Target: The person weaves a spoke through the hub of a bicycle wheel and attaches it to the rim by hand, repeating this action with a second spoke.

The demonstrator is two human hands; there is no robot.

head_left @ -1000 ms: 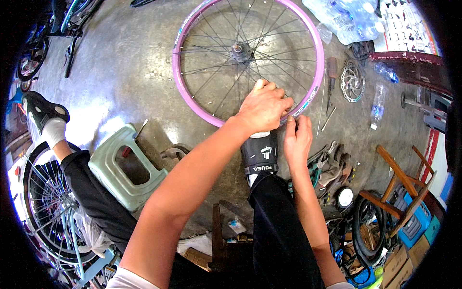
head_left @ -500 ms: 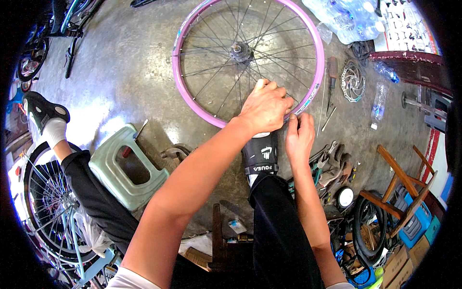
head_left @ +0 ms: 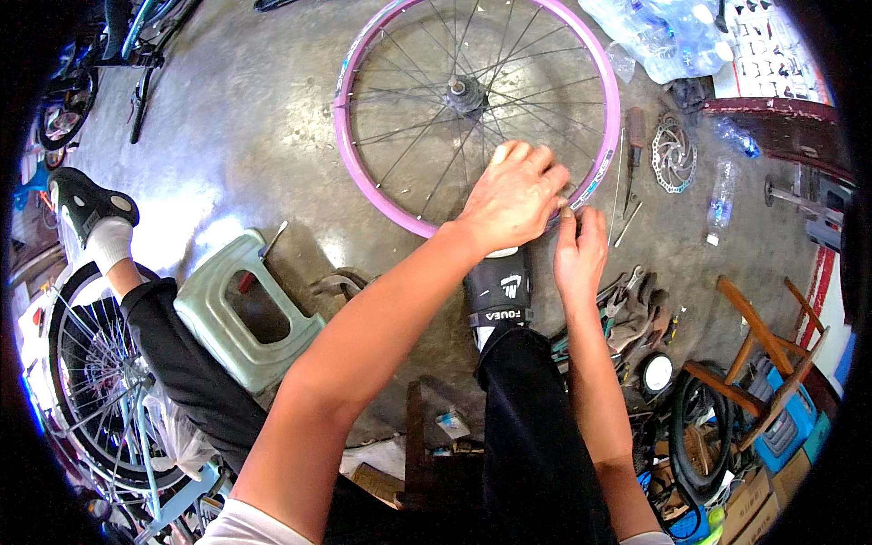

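A bicycle wheel with a pink rim (head_left: 371,193), dark spokes and a hub (head_left: 465,96) lies on the floor in front of me, without a tyre. My left hand (head_left: 516,195) reaches over its near right edge, fingers curled down and closed. That hand covers part of the rim, so what it grips is hidden. Just right of it, my right hand (head_left: 581,254) has thumb and fingertips pinched together at the rim's outer side. Whatever sits in that pinch is too small to name. My shoe (head_left: 501,289) stands right below the left hand.
A screwdriver (head_left: 635,136) and a brake disc (head_left: 674,154) lie right of the wheel, near a plastic bottle (head_left: 722,202). Nearer me are pliers, wrenches and gloves (head_left: 636,318). A pale green stool (head_left: 250,309) stands left, a wooden stool (head_left: 754,354) right.
The whole view has shifted slightly, so everything sits a little further right. My right hand has edged along the rim and its fingers have bent more. The left hand stays over the rim.
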